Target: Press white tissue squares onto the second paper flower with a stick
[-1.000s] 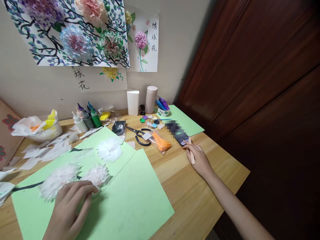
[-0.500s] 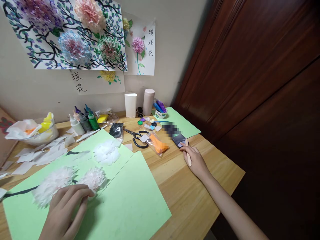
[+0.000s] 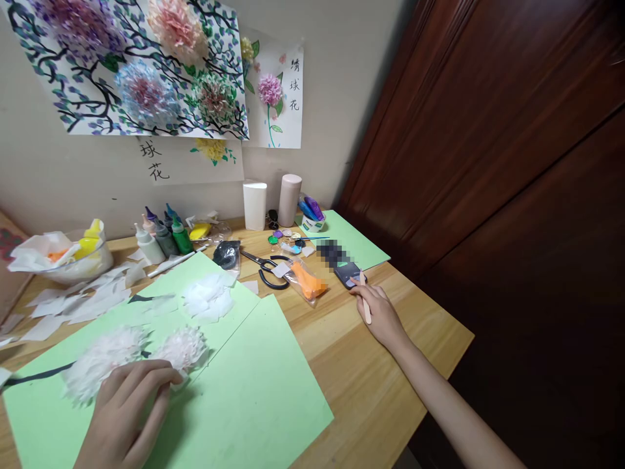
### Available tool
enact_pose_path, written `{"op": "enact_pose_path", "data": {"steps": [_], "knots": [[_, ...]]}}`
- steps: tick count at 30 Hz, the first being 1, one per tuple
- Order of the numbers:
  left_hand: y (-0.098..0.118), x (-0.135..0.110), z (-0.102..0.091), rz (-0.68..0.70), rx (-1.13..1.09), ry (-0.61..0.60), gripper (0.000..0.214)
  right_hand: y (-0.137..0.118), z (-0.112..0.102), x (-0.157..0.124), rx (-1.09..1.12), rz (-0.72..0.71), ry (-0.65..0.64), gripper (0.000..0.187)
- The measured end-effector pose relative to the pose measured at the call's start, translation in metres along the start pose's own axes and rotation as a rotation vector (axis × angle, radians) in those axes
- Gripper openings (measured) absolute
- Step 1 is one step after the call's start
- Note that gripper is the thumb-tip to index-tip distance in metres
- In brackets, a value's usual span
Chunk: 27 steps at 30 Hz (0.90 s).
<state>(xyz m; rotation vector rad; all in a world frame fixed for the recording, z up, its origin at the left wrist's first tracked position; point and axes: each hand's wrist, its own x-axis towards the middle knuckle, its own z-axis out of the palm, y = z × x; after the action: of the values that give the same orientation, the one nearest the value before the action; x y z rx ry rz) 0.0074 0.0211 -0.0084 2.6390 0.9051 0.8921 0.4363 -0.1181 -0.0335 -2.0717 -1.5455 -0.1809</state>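
My right hand has a wooden craft stick tucked between its fingers. Its fingertip rests on the screen of a dark smartphone, part of which is blurred out. My left hand is closed in a pinch, with a bit of white paper showing at the fingertips. Just beyond it, a small white paper flower and a larger one sit on green card, beside a dark branch strip. A loose heap of white paper pieces lies higher on the card.
Scissors and a bag of orange clay lie mid-table. Paint bottles, a clear bowl and scattered paper squares are at left. A pink bottle stands by the wall; a dark wooden panel rises at right.
Both hands stay in nearly the same places. My right hand and the craft stick appear shifted very slightly left along with the table edge.
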Motion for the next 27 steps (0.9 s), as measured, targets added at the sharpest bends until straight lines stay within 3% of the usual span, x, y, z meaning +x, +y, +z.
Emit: {"op": "enact_pose_path", "data": {"steps": [27], "knots": [[-0.013, -0.003, 0.004, -0.046, -0.024, 0.079, 0.011, -0.003, 0.0, 0.0, -0.028, -0.038, 0.007, 0.026]]}}
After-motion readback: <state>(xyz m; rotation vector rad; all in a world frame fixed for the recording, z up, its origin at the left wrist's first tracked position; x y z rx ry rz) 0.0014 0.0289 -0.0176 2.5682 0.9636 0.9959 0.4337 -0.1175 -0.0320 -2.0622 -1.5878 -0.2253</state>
